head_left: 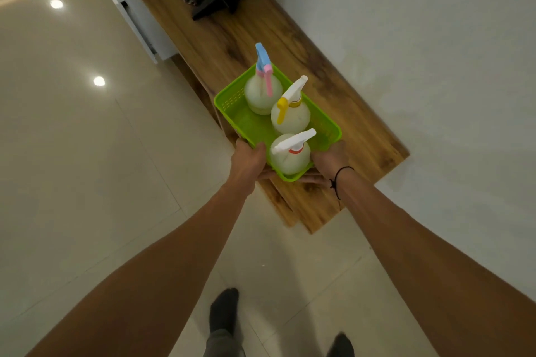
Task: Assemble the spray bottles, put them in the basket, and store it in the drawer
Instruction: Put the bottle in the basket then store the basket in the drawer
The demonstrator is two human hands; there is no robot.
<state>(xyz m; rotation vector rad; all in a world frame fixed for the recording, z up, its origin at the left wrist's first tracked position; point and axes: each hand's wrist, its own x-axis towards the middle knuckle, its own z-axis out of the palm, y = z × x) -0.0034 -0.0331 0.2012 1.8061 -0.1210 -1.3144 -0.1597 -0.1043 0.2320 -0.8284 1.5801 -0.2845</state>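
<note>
Green basket [246, 122] w/ 3 spray bottles [290, 116] upright inside, above wooden desk [333, 90] edge, left hand [249, 158] & right hand [330, 158] fingers clamped on basket's near corners, white drawer [145, 26] ajar beyond basket.

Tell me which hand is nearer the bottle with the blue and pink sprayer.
Left. The left hand grips the green basket on the side where the blue-and-pink bottle stands; the right hand grips the opposite near corner, farther away.

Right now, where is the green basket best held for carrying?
At its near end, one of the hands on each long rim, as the left hand and right hand hold the basket; three upright bottles fill it, so keep it level.
</note>
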